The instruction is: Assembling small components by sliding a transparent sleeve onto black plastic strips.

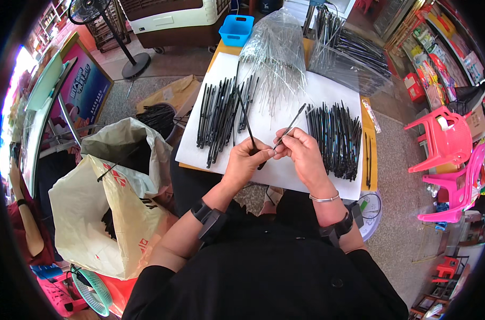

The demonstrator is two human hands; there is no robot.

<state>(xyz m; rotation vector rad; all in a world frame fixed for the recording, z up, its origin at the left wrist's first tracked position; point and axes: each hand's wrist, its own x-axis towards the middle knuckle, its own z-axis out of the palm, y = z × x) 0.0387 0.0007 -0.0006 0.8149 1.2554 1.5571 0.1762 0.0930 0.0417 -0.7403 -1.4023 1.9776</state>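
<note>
Both my hands meet above the near edge of a white sheet (191,144) on a table. My left hand (245,162) is closed round a slim black rod (244,114) that slants up and away. Pinched in my right hand (302,152) is a thin dark rod (295,118), its low end at my left fingertips; whether the two rods join there is hidden by the fingers. Left of my hands lies a loose pile of black rods (217,120). A denser row of black rods (334,138) lies to the right. Thin wires (274,90) spill from a clear plastic bag (269,40) behind.
A clear bin (349,66) of black rods and a blue basket (236,30) stand at the far side. Large pale sacks (87,218) stand at my left, near a fan (135,65). Pink plastic chairs (445,136) and stocked shelves (439,58) are on the right. Another person's arm (29,224) shows far left.
</note>
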